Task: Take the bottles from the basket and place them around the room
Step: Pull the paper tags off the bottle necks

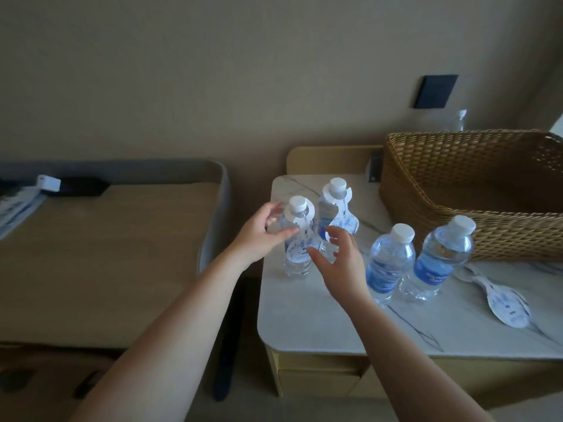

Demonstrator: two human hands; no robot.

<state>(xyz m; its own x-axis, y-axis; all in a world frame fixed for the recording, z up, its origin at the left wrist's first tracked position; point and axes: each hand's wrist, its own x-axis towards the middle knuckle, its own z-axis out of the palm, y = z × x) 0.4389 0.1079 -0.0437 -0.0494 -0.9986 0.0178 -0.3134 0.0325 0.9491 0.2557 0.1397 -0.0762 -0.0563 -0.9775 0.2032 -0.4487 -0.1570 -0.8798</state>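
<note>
On marble-topped nightstand (304, 315): four upright bottles beside wicker basket (457, 190). Left hand (259, 236) gripping tagged bottle (297, 239); right hand (341, 263) spread wide, empty, just beside. Risk: knocking second tagged bottle (333, 208) close behind while lifting.

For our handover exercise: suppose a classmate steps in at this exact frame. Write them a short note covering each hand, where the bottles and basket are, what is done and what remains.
Left hand: fingers curled on the nearer tagged clear plastic water bottle; a light grip.
Right hand: open, fingers spread, beside that bottle, holding nothing.
Second tagged bottle stands just behind the first. Two blue-labelled bottles without tags stand in front of the brown woven wicker basket, all on the white marble-top cabinet. Loose white paper tags lie at right.
Done: four bottles out.
Left: tag two, place all around room.
</note>
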